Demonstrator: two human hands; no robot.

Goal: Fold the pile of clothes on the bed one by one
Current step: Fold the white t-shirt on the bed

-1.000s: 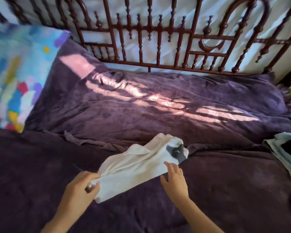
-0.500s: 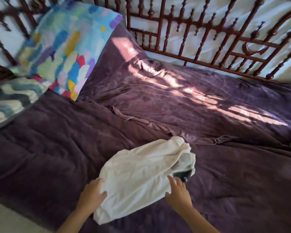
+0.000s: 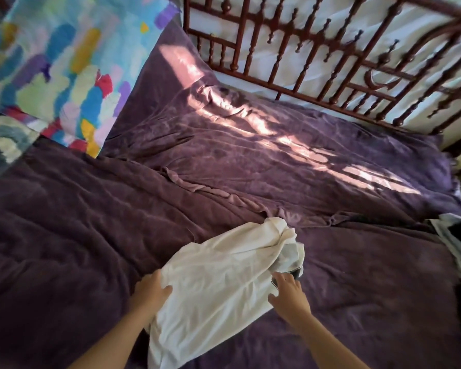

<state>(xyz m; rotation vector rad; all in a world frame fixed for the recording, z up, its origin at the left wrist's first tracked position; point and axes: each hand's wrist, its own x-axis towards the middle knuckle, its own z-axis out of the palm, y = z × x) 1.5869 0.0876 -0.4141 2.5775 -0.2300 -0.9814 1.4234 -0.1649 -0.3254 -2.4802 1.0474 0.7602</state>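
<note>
On purple bedspread, white garment, left hand gripping its left edge, right hand spread on right edge

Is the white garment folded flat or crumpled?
Partly folded, not flat: the white garment is bunched at its far end; left hand grips it, right hand touches it.

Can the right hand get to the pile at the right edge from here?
Probably yes. The right hand touches the shirt with open fingers, gripping nothing, and only bedspread lies between it and the pile.
</note>
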